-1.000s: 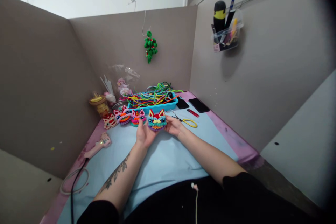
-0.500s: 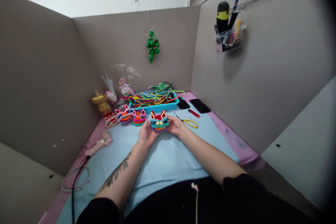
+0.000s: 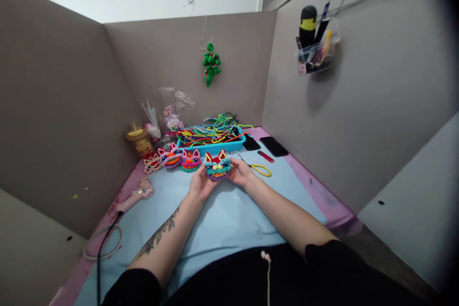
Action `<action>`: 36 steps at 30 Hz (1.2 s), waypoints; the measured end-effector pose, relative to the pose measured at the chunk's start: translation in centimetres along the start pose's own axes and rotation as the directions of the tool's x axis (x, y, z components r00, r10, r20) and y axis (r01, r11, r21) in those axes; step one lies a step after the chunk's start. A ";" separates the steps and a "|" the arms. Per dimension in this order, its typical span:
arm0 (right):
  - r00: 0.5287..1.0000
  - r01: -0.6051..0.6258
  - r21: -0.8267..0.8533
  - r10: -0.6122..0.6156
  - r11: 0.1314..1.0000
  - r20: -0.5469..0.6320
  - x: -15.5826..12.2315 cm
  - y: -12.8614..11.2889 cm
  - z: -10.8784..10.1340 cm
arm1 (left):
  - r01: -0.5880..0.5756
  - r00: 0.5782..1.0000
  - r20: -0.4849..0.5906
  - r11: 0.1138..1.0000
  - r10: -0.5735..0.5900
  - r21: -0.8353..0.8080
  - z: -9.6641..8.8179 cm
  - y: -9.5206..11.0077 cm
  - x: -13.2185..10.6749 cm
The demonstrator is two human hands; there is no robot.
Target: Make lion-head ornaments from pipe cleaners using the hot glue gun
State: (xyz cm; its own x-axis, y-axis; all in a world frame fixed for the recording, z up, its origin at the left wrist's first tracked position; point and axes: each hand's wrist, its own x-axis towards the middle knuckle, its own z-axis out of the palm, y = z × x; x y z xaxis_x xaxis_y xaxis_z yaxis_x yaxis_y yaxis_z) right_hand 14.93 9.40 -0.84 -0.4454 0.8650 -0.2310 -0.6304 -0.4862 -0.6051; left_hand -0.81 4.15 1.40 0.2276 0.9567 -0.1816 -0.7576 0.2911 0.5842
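Observation:
A teal lion-dance-style head of fuzzy pipe cleaners (image 3: 217, 166), with red and yellow ears and a purple and orange mouth edge, faces me above the blue cloth. My left hand (image 3: 202, 183) grips it from the left and below. On its other side my right hand (image 3: 239, 172) holds it with closed fingers. Just left of it rests a pink and orange pipe-cleaner head (image 3: 191, 160). Beyond that sit a lilac head (image 3: 169, 157) and a cream and red one (image 3: 152, 164). Yellow-handled pliers or scissors (image 3: 261, 170) lie right of my right hand.
Behind the heads stands a blue tray (image 3: 211, 149) heaped with pipe cleaners. A pink glue gun (image 3: 139, 195) with a cord lies left. At right are a black phone (image 3: 274, 146) and a red cutter (image 3: 266, 156). Partition walls (image 3: 186, 67) enclose the table; a clear box (image 3: 315, 57) hangs right.
The camera view has shifted very slightly. Both hands still hold the teal head in nearly the same place; nothing else has visibly moved.

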 end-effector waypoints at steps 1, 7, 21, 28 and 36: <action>1.000 0.001 -0.006 -0.001 1.000 0.000 0.0 0.0 -0.1 | -0.001 1.000 -0.003 1.000 0.001 -0.002 0.0 0.0 0.0; 0.999 0.037 -0.054 -0.036 0.998 0.016 0.2 0.2 -0.3 | 0.001 1.000 -0.012 1.000 -0.001 -0.003 -0.1 0.1 0.1; 0.992 0.100 -0.040 -0.097 0.994 0.086 0.9 0.9 -0.6 | -0.017 1.000 -0.002 1.000 0.017 -0.024 0.4 0.2 -0.2; 0.979 0.159 -0.045 -0.152 0.986 0.139 0.6 1.1 -0.4 | -0.028 1.000 0.013 1.000 0.028 -0.015 -0.4 0.1 0.4; 0.974 0.183 -0.026 -0.177 0.983 0.139 0.5 1.1 -0.3 | -0.043 0.999 -0.017 0.999 0.043 -0.020 -0.2 0.2 0.3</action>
State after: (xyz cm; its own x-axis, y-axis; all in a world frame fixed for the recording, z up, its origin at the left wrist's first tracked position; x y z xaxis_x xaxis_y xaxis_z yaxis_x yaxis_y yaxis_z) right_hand 14.20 9.31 -1.83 -0.4104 0.9118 -0.0119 -0.6845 -0.3167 -0.6566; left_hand -1.00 4.48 1.27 0.1844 0.9681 -0.1695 -0.7791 0.2491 0.5753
